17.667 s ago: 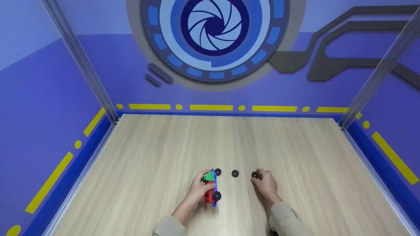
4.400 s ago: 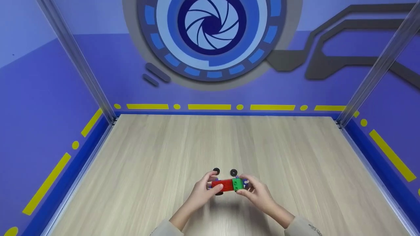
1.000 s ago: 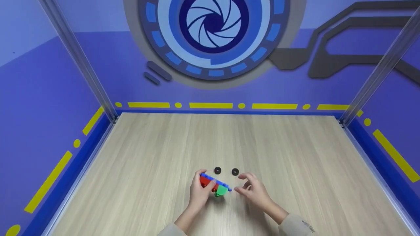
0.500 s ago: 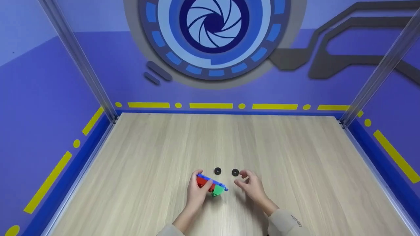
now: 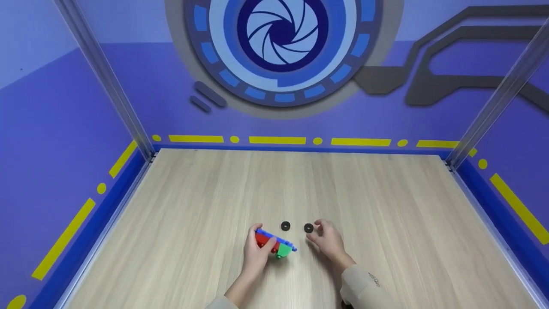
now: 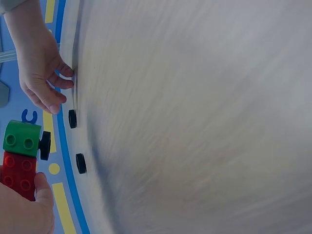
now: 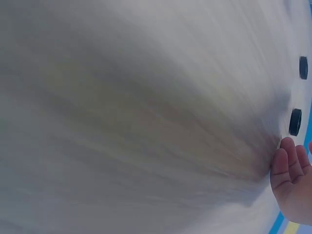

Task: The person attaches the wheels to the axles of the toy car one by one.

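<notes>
My left hand [image 5: 255, 255] grips a toy car [image 5: 284, 250] by its red brick, thumb across it. The car has a blue base, a red brick and a green sloped brick, and is tipped on its side with the blue base facing away. The left wrist view shows a black wheel [image 6: 45, 145] on it by the green end. Two black toy tyres lie flat on the table: a left tyre [image 5: 285, 225] and a right tyre [image 5: 309, 228]. Beside the right tyre is my right hand [image 5: 331, 242], thumb and fingers apart, fingertips close to its edge.
The wooden table [image 5: 206, 193] is bounded by a blue back wall [image 5: 141, 94] and side walls with metal corner posts. Below the right sleeve [image 5: 364, 283] a small dark thing [image 5: 346, 305] shows, mostly hidden.
My right hand has left the car and moved to the right tyre; the car, earlier in both hands, is now tilted in the left alone. The tyre my right hand pinched at first is no longer there.
</notes>
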Demonstrator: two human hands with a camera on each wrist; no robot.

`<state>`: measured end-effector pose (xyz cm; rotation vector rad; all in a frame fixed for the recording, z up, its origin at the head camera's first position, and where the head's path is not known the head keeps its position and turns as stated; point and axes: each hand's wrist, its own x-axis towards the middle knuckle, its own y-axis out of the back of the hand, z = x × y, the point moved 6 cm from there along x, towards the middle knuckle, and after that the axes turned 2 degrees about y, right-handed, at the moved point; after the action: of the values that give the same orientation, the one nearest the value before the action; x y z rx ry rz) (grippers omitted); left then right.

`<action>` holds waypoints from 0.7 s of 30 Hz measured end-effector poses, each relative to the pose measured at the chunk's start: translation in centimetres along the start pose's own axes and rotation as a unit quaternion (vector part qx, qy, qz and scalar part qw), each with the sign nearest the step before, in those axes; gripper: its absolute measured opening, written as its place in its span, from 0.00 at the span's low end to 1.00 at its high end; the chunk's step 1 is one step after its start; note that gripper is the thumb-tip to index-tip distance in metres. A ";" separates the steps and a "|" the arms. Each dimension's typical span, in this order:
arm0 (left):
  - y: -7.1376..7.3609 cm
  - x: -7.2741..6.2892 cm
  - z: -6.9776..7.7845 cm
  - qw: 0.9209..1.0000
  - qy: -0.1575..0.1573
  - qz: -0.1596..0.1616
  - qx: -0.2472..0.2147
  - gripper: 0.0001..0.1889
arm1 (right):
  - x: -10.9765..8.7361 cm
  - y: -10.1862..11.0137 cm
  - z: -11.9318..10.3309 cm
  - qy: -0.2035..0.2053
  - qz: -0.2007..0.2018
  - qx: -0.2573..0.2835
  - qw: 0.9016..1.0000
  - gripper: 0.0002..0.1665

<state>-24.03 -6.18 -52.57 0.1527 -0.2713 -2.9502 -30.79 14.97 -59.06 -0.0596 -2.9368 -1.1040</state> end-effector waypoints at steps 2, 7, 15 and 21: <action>0.0 -0.1 0.0 1.000 -0.001 -0.003 -0.002 0.25 | 0.2 0.0 -0.1 0.003 -0.006 -0.008 1.000 0.25; 0.0 -0.2 0.0 1.000 -0.001 -0.009 -0.006 0.25 | 0.7 -0.3 -0.2 0.000 -0.028 -0.023 0.999 0.28; 0.1 -0.1 0.3 1.000 -0.004 -0.012 -0.006 0.25 | 1.0 -0.8 0.0 -0.011 -0.052 -0.047 0.997 0.33; 0.1 -0.2 0.4 1.000 -0.004 -0.009 -0.008 0.25 | 1.1 -0.9 0.0 -0.017 -0.070 -0.070 0.995 0.35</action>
<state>-23.91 -6.19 -52.11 0.1433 -0.2483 -2.9708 -31.92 14.29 -59.63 0.1320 -2.9269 -1.3389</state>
